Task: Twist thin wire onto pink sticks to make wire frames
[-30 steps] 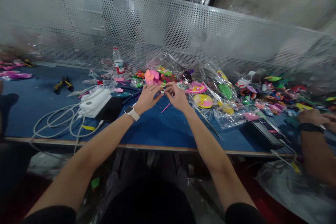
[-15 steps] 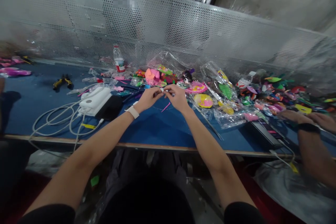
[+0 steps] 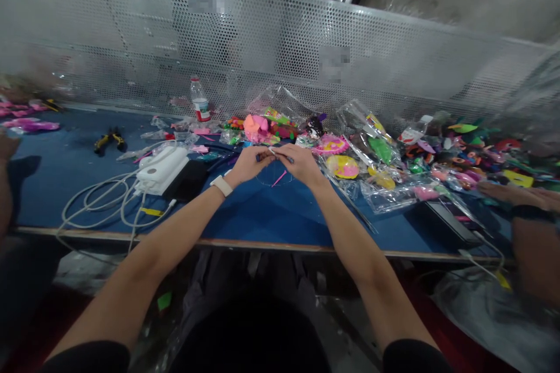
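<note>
My left hand (image 3: 246, 165), with a pale band (image 3: 222, 185) on its wrist, and my right hand (image 3: 301, 163) meet over the blue table. Both are closed, with the fingertips pinching a small white piece (image 3: 272, 152) whose kind is too small to tell. A thin, pale line curves below the fingers. A narrow pink strip (image 3: 279, 179) shows under my hands; whether it hangs from the line or lies on the table, I cannot tell. Just beyond my hands is a pink, flower-like foam piece (image 3: 256, 127).
White power bank (image 3: 163, 170) with coiled cables and yellow-handled pliers (image 3: 110, 140) lie left. A bottle (image 3: 199, 100) stands by the perforated screen (image 3: 271, 41). Colourful foam pieces and plastic bags (image 3: 380, 195) spread right, near a phone (image 3: 455, 221). Other people's hands (image 3: 511, 195) work at both sides.
The view has shifted slightly, so the scene sits a little further right and lower. My hands stay together on the white piece, the right hand's fingers a bit flatter.
</note>
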Available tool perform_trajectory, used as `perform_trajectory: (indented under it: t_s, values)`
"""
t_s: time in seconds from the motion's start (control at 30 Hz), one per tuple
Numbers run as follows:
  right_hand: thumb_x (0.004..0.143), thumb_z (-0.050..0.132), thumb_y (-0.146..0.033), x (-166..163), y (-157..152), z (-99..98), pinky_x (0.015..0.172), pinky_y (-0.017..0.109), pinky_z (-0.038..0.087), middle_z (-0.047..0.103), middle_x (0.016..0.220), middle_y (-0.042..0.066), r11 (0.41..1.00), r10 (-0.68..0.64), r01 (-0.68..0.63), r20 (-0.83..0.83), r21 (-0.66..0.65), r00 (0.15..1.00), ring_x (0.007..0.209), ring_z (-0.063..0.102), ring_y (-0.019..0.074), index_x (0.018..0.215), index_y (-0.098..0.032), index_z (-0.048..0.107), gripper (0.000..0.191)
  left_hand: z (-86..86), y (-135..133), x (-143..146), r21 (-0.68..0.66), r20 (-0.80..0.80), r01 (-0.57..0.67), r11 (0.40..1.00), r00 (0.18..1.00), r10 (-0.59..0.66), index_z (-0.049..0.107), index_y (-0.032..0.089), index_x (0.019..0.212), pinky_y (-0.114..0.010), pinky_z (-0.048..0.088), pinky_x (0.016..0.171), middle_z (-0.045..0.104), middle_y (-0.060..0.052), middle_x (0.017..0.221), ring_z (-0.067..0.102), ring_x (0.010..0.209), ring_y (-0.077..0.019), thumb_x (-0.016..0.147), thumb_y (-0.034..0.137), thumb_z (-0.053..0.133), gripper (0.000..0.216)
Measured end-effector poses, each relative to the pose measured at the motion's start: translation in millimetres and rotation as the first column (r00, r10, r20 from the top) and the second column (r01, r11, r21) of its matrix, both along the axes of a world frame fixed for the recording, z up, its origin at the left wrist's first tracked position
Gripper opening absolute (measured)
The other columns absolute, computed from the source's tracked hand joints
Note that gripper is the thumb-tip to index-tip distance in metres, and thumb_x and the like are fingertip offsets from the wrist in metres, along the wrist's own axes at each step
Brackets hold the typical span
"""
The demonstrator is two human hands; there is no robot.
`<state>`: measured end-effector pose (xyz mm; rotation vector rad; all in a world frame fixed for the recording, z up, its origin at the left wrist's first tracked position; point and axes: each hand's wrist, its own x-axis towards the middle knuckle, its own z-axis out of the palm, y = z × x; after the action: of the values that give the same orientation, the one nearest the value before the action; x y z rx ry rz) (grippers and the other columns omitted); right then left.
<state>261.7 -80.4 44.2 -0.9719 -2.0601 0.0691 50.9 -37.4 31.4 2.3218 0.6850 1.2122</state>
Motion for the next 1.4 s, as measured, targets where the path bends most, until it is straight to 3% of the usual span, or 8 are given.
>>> perform_trajectory:
  t_s: [0.17, 0.43, 0.57, 0.73, 0.97, 1.2, 1.3, 1.4]
  values:
    - [0.102, 0.062, -0.024, 2.0, 4.2, -1.2, 0.101, 0.047, 0.058, 0.079, 0.117, 0.010, 1.000, -0.009, 0.009, 0.021, -0.003, 1.000, 0.109, 0.073, 0.0278, 0.119, -0.027, 0.080, 0.024, -0.6, 0.6, 1.0, 0.036, -0.034, -0.020, 0.999, 0.999, 0.021, 0.069, 0.020, 0.082, -0.030, 0.045, 0.070, 0.067, -0.001, 0.073, 0.058, 0.070, -0.0174, 0.097, 0.035, 0.064, 0.022]
    - [0.100, 0.067, -0.032, -0.1, 6.6, -0.8, 0.089, 0.041, 0.057, 0.075, 0.101, 0.008, 0.994, -0.018, 0.010, -0.076, -0.111, 0.997, 0.094, 0.068, 0.0242, 0.101, -0.023, 0.080, 0.016, -1.3, -2.9, 0.0, 0.268, -0.201, -0.173, 0.948, 0.952, 0.230, 0.071, 0.022, 0.089, -0.041, 0.042, 0.093, 0.074, -0.005, 0.087, 0.063, 0.093, -0.0259, 0.101, 0.030, 0.066, 0.016]
    - [0.098, 0.069, -0.037, -0.2, 6.6, -1.0, 0.089, 0.040, 0.057, 0.076, 0.107, 0.009, 0.993, 0.022, -0.040, -0.162, -0.113, 0.987, 0.097, 0.070, 0.0240, 0.095, -0.022, 0.079, 0.018, 2.5, -4.5, -4.6, 0.397, -0.232, -0.162, 0.904, 0.935, 0.270, 0.073, 0.023, 0.096, -0.043, 0.040, 0.094, 0.078, -0.007, 0.095, 0.063, 0.098, -0.0275, 0.106, 0.033, 0.061, 0.019]
    - [0.094, 0.072, -0.042, 2.8, 9.0, -2.0, 0.083, 0.038, 0.057, 0.080, 0.100, 0.008, 0.984, 0.076, -0.107, -0.211, -0.143, 0.975, 0.093, 0.073, 0.0240, 0.092, -0.022, 0.080, 0.021, 4.9, -2.8, -8.8, 0.482, -0.296, -0.129, 0.867, 0.907, 0.299, 0.075, 0.022, 0.102, -0.044, 0.039, 0.094, 0.079, -0.008, 0.099, 0.062, 0.100, -0.0274, 0.110, 0.036, 0.054, 0.027]
    - [0.087, 0.073, -0.029, -1.1, 5.2, -2.3, 0.085, 0.038, 0.056, 0.079, 0.088, 0.004, 0.975, 0.088, -0.138, -0.269, -0.174, 0.959, 0.085, 0.074, 0.0223, 0.114, -0.021, 0.074, 0.029, 4.6, -2.2, -11.0, 0.581, -0.310, -0.075, 0.810, 0.900, 0.306, 0.074, 0.022, 0.100, -0.042, 0.039, 0.089, 0.077, -0.006, 0.094, 0.061, 0.095, -0.0256, 0.111, 0.034, 0.052, 0.028]
    - [0.085, 0.074, -0.033, -0.4, 10.4, -4.5, 0.087, 0.040, 0.057, 0.075, 0.082, 0.002, 0.945, 0.124, -0.209, -0.315, -0.252, 0.941, 0.082, 0.073, 0.0225, 0.113, -0.021, 0.066, 0.031, 11.6, -5.4, -9.2, 0.702, -0.332, -0.031, 0.711, 0.869, 0.366, 0.073, 0.021, 0.094, -0.044, 0.040, 0.090, 0.076, -0.008, 0.090, 0.060, 0.096, -0.0264, 0.112, 0.028, 0.049, 0.030]
    - [0.086, 0.073, -0.031, 0.2, 8.9, -3.9, 0.091, 0.042, 0.056, 0.076, 0.088, 0.004, 0.958, 0.132, -0.193, -0.267, -0.213, 0.954, 0.087, 0.073, 0.0231, 0.113, -0.021, 0.067, 0.030, 11.8, -3.5, -9.2, 0.694, -0.345, -0.027, 0.719, 0.864, 0.366, 0.074, 0.021, 0.095, -0.044, 0.040, 0.090, 0.076, -0.008, 0.091, 0.061, 0.096, -0.0269, 0.112, 0.026, 0.049, 0.030]
    - [0.085, 0.077, -0.029, -0.3, 5.3, -3.5, 0.097, 0.045, 0.054, 0.076, 0.095, 0.005, 0.974, 0.135, -0.169, -0.212, -0.151, 0.968, 0.096, 0.071, 0.0257, 0.117, -0.021, 0.067, 0.035, 10.0, 0.0, -10.5, 0.642, -0.338, -0.046, 0.766, 0.879, 0.337, 0.073, 0.021, 0.098, -0.044, 0.041, 0.090, 0.076, -0.007, 0.092, 0.061, 0.094, -0.0265, 0.111, 0.027, 0.050, 0.027]
